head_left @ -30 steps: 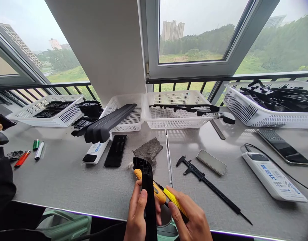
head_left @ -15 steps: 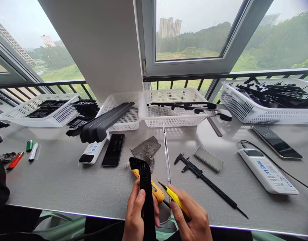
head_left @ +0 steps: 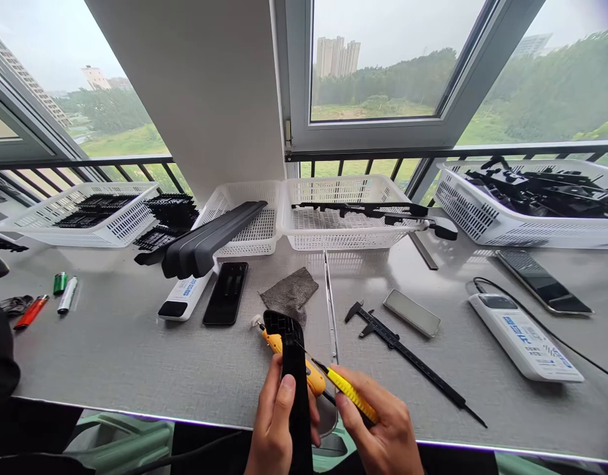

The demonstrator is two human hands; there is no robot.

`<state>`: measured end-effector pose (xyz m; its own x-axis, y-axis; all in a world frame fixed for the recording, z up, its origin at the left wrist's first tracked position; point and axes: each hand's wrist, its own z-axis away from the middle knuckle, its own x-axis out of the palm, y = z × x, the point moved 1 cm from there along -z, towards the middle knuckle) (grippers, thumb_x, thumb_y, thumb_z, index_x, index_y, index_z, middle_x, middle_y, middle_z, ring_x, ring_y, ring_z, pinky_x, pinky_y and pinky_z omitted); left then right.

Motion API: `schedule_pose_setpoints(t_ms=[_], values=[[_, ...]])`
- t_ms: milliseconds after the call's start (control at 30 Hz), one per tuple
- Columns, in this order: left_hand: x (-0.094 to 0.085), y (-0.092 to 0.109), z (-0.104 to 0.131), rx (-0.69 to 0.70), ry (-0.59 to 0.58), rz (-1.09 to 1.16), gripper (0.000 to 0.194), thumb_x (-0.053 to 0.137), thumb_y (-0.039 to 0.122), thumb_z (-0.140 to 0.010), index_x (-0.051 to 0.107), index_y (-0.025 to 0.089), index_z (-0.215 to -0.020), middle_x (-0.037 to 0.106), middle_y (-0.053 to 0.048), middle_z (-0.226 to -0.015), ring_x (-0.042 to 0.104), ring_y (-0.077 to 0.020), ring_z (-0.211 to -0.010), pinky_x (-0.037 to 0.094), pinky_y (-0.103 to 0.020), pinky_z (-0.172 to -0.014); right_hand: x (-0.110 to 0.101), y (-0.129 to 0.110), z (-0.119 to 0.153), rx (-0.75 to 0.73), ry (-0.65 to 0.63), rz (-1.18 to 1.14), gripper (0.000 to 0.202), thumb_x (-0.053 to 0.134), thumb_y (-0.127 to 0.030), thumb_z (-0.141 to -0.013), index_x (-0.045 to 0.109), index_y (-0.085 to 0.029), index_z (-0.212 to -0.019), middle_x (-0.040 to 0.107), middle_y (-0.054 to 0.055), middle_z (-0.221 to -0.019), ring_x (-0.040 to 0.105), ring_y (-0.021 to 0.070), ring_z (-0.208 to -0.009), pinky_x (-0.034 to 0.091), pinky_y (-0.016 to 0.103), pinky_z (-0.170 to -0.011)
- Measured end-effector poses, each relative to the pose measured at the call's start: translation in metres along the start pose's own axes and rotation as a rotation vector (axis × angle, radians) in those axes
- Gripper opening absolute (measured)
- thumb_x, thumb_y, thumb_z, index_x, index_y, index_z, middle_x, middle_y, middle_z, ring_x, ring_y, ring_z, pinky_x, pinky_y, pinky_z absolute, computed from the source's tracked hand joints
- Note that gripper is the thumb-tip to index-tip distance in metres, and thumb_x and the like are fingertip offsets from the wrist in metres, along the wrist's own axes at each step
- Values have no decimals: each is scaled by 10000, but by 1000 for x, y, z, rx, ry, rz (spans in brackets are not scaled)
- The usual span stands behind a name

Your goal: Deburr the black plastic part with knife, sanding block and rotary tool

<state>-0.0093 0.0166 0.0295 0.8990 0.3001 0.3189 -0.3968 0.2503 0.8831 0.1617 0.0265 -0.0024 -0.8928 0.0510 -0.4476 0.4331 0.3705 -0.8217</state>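
Near the table's front edge, my left hand (head_left: 279, 422) is closed around a long black plastic part (head_left: 295, 389), its hollow ribbed end pointing away from me. My right hand (head_left: 383, 422) grips a yellow utility knife (head_left: 352, 394). The knife's dark blade points up and left, close to the part's right edge; whether it touches cannot be made out. Behind the part lies a yellow-orange tool (head_left: 314, 377) with a dark cord, partly hidden. A grey-brown cloth (head_left: 291, 290) rests just beyond.
A black caliper (head_left: 407, 356) and a flat metallic block (head_left: 411, 313) lie to the right, beside a white device (head_left: 526, 340) with a cable. A phone (head_left: 225, 293) is left of the cloth. White baskets (head_left: 353, 241) with black parts line the back.
My left hand and the black part have shifted slightly right, bringing the part nearer the knife blade. The right hand keeps its grip on the knife.
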Motion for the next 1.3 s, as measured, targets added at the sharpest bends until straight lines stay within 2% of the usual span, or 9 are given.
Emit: schedule_pose_setpoints(t_ms=[67,167,267,400,533,600,733,1067,1300], values=[[0,0,0,-25,-22,-12,486,700,668,-981,688,207,-1134,696,14,-639,593,-164,-483,525,-279,-501,0,0,2,23,17,-28,279,657,-320,-1098,796,-272,-1335,859,55,-1061,851,217,-930,677,240,-786],[0,-2,0,-47,-26,-29,558,700,682,-975,657,208,-1266,705,11,-651,598,-178,-504,542,-305,-535,1,-1,4,22,51,-43,306,636,-347,-1111,784,-270,-1368,845,76,-1053,840,230,-920,665,259,-730],[1,-5,1,-40,-39,-75,611,741,671,-952,652,207,-1340,704,3,-656,610,-201,-509,544,-334,-547,1,-4,2,-11,24,-45,341,659,-328,-1104,758,-291,-1428,821,44,-973,806,190,-806,652,244,-705],[3,-6,2,-1,-62,-108,528,746,664,-949,696,225,-1238,651,23,-628,597,-203,-503,536,-339,-541,0,-5,-2,-38,-4,-51,353,665,-326,-1107,749,-310,-1450,802,18,-919,783,166,-757,648,229,-706],[4,-4,1,-7,-80,-116,497,724,676,-961,697,235,-1188,660,20,-629,584,-185,-500,523,-314,-535,-1,-1,1,-22,29,-32,340,647,-369,-1115,762,-307,-1430,839,58,-1053,823,210,-867,670,260,-726],[3,-2,1,-23,-83,-110,503,723,681,-960,691,237,-1193,688,11,-648,581,-175,-507,517,-304,-546,-1,0,2,2,46,-26,347,644,-354,-1117,753,-299,-1442,845,70,-1127,838,222,-932,678,256,-747],[2,3,2,-32,-76,-86,506,736,660,-959,692,225,-1213,694,2,-628,580,-181,-519,516,-313,-560,-1,-1,1,-32,27,-21,347,683,-297,-1092,754,-304,-1432,843,39,-1059,829,196,-895,675,248,-791],[-1,1,4,-65,-71,-55,555,745,679,-944,679,220,-1247,699,2,-662,582,-178,-526,515,-303,-544,-2,-3,1,-34,32,-24,347,694,-290,-1085,762,-319,-1423,852,44,-1104,831,205,-923,677,256,-805],[-5,0,1,-73,-240,-190,642,645,759,-983,563,215,-1314,697,19,-739,602,-156,-578,524,-295,-599,-4,-1,1,91,70,-95,331,689,-349,-1095,781,-306,-1410,849,34,-1095,827,186,-902,659,213,-787]])
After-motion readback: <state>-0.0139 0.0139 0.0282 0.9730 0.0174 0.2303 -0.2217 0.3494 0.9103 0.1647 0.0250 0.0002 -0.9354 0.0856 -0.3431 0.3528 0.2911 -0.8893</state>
